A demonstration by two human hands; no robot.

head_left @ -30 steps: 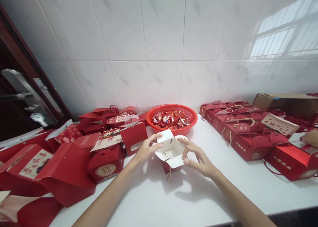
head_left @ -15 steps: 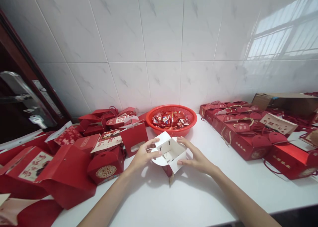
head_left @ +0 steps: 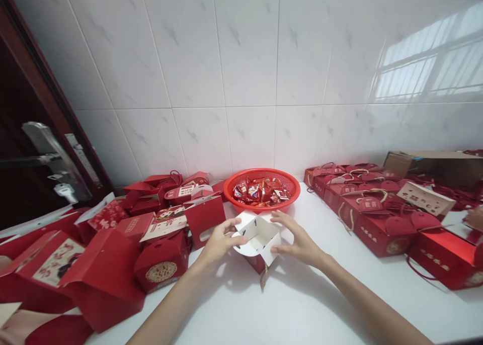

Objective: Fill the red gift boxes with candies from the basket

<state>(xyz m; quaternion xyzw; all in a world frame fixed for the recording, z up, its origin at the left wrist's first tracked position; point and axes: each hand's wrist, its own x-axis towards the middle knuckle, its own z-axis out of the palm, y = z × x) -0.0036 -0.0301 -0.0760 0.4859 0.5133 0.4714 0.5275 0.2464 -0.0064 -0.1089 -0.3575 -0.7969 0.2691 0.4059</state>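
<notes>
A small open box, white inside and dark red outside, stands on the white table with its flaps spread and a tan cord hanging at its front. My left hand grips its left flap between thumb and fingers. On the other side, my right hand has its thumb and fingers on the right flaps. Just behind the box, a red plastic basket holds several red-wrapped sweets.
Many red boxes crowd the left side. Rows of closed red boxes with cord handles line the right, near a brown carton. A tiled wall rises behind; a door handle is at left.
The view has tilted slightly upward, so table items appear lower. The box has turned a little between my hands, and its inside now looks more open.
</notes>
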